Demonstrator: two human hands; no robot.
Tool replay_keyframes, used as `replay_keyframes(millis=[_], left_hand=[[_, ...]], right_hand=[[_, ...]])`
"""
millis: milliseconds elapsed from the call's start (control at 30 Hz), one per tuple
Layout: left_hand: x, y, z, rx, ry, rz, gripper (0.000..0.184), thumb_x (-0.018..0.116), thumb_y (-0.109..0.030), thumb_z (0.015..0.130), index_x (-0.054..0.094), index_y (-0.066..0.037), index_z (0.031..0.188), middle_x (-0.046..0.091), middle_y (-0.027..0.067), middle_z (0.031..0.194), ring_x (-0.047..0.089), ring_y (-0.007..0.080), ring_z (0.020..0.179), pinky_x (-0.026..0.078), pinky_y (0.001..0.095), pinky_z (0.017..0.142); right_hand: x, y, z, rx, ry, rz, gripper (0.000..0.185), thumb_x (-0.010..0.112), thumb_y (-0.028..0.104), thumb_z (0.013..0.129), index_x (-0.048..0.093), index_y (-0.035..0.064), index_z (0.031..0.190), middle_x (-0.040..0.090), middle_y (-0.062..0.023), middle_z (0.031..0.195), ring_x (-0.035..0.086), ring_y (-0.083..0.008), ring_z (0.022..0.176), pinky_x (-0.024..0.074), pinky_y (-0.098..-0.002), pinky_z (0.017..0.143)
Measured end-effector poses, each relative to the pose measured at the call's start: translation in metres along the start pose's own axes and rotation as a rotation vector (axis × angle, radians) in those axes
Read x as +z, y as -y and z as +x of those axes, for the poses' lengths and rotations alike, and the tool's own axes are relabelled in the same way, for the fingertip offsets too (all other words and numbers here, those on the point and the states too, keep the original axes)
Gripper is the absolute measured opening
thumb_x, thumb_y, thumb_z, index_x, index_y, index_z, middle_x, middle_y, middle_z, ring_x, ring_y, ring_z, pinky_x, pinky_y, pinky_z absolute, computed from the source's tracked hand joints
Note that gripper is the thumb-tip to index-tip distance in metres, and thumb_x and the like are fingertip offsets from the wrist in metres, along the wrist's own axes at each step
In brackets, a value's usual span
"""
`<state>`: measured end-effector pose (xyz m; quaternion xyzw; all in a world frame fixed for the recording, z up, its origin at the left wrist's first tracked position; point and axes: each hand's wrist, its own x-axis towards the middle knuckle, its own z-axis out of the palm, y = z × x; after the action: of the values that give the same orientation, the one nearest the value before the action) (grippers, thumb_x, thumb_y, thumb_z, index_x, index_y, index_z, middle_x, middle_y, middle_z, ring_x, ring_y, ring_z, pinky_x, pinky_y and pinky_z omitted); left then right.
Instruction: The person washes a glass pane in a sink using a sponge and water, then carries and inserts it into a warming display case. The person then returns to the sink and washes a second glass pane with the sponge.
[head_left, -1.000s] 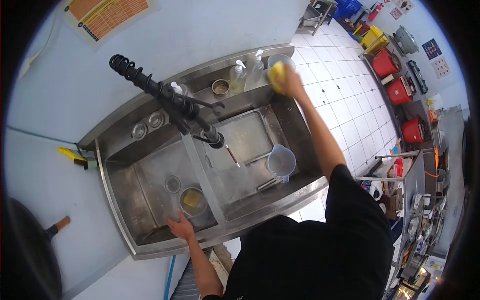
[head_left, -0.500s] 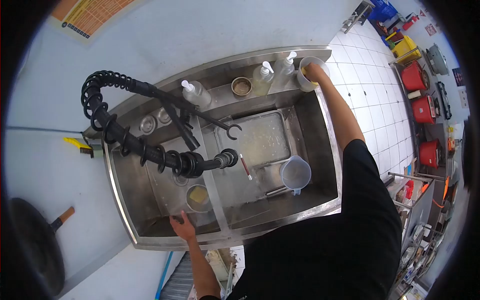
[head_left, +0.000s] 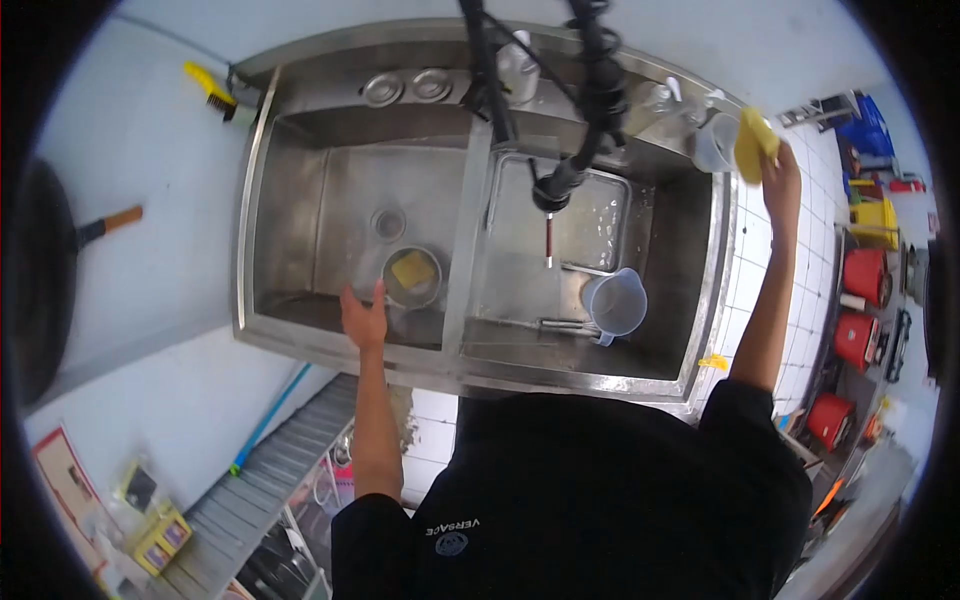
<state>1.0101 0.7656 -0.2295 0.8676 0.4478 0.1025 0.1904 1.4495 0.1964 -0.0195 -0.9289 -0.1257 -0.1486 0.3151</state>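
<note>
My right hand (head_left: 783, 180) is raised past the sink's right end, gripping a yellow sponge (head_left: 752, 148) that is a little blurred. A white tub (head_left: 712, 145) stands just left of that sponge, on the sink's back ledge. Over the left basin, my left hand (head_left: 363, 315) has its fingers apart and holds nothing. Close to its fingertips is a round metal bowl (head_left: 413, 304) with a yellow block like a sponge (head_left: 411, 268) inside. The right basin contains a clear plastic jug (head_left: 618, 303), a rectangular tray (head_left: 563, 215) and metal utensils (head_left: 568, 327).
A black spring-hose faucet (head_left: 598, 110) hangs across the sink, above the divider (head_left: 462, 240) and right basin. Pump bottles (head_left: 520, 70) and two drain strainers (head_left: 430, 84) line the back ledge. A wok (head_left: 45, 270) with a wooden handle hangs at left.
My right hand has come up out of the white tub with the yellow sponge. My view has swung, so the sink appears more level. My left hand remains beside the bowl.
</note>
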Motion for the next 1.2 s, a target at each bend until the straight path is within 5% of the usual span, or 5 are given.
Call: replay_keyframes(millis=[233, 433, 567, 900, 1200], left_hand=[[-0.017, 0.01, 0.003, -0.032, 0.135, 0.067, 0.072, 0.059, -0.063, 0.09, 0.055, -0.001, 0.126, 0.068, 0.0261, 0.11, 0.064, 0.0449, 0.103, 0.05, 0.0518, 0.087], [-0.011, 0.02, 0.001, -0.107, 0.146, 0.034, 0.062, 0.05, -0.062, 0.095, 0.06, -0.005, 0.117, 0.071, 0.0248, 0.095, 0.066, 0.0457, 0.095, 0.05, 0.0541, 0.083], [-0.013, 0.023, 0.004, -0.119, 0.14, -0.01, 0.053, 0.047, -0.056, 0.099, 0.061, -0.007, 0.112, 0.07, 0.0241, 0.091, 0.066, 0.0452, 0.09, 0.051, 0.0545, 0.078], [-0.014, 0.021, 0.0, -0.056, 0.072, -0.066, 0.035, 0.045, -0.04, 0.103, 0.061, -0.009, 0.104, 0.07, 0.0208, 0.085, 0.067, 0.0445, 0.079, 0.051, 0.0549, 0.068], [-0.016, 0.018, 0.004, -0.068, 0.052, -0.143, 0.039, 0.038, -0.037, 0.105, 0.062, -0.007, 0.101, 0.069, 0.0256, 0.087, 0.064, 0.0502, 0.084, 0.048, 0.0597, 0.074]], right_hand=[[0.13, 0.134, -0.216, 0.376, 0.746, 0.339, 0.027, 0.065, 0.012, 0.092, 0.067, 0.0015, 0.116, 0.074, -0.0127, 0.095, 0.068, -0.0175, 0.081, 0.0533, -0.0337, 0.071], [0.256, 0.265, -0.264, -0.166, 0.337, 0.348, 0.033, 0.068, 0.007, 0.087, 0.068, 0.0062, 0.121, 0.062, -0.0196, 0.122, 0.061, -0.0368, 0.11, 0.0503, -0.041, 0.093], [0.286, 0.299, -0.293, -0.564, 0.512, 0.09, 0.033, 0.074, 0.016, 0.083, 0.071, 0.0099, 0.116, 0.062, -0.0166, 0.12, 0.056, -0.0385, 0.116, 0.048, -0.044, 0.096], [0.357, 0.35, -0.311, -0.668, 0.526, 0.107, 0.018, 0.063, 0.0, 0.078, 0.069, 0.0037, 0.095, 0.063, -0.0177, 0.096, 0.06, -0.0373, 0.096, 0.0515, -0.0457, 0.083], [0.366, 0.336, -0.295, -0.425, 0.622, 0.106, 0.021, 0.058, -0.002, 0.08, 0.065, 0.0042, 0.099, 0.064, -0.0175, 0.106, 0.061, -0.0369, 0.098, 0.0519, -0.0491, 0.083]])
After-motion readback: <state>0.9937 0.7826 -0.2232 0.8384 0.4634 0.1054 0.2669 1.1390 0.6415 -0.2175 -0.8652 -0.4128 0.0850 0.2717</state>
